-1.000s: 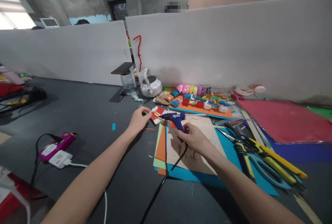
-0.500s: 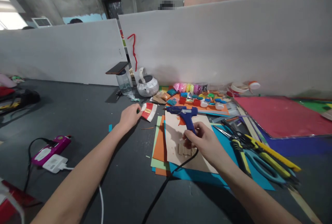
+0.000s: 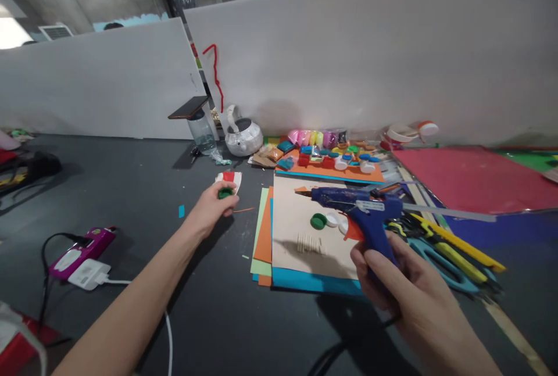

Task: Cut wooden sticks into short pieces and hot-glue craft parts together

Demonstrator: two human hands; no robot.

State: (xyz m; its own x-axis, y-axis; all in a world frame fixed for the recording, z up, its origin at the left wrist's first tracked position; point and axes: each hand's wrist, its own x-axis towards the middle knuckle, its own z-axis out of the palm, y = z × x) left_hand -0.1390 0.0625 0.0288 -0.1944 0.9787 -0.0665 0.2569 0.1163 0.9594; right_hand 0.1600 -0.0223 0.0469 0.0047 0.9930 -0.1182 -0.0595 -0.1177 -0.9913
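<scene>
My left hand (image 3: 210, 208) is closed round a green bottle cap (image 3: 225, 193), above the dark table. Just behind its fingers lies a red-and-white paper piece (image 3: 228, 176). My right hand (image 3: 405, 277) grips a blue hot glue gun (image 3: 370, 213) by its handle, nozzle pointing left, with a clear glue stick (image 3: 449, 213) sticking out at the back. Below the nozzle, a sheet of beige paper (image 3: 288, 210) carries another green cap (image 3: 318, 221), a white cap (image 3: 332, 219), a partly hidden red-and-white piece (image 3: 352, 229) and a row of short wooden sticks (image 3: 309, 243).
Pliers and scissors (image 3: 440, 262) lie at the right near a red sheet (image 3: 479, 178). Paint pots (image 3: 329, 161), a silver kettle (image 3: 244, 138) and a jar (image 3: 201, 135) stand along the white partition (image 3: 349, 68). A purple power strip (image 3: 100, 240) sits at left.
My right hand has brought the glue gun closer and to the right, uncovering the caps on the beige paper. My left hand has drawn back slightly, and the green cap shows more clearly.
</scene>
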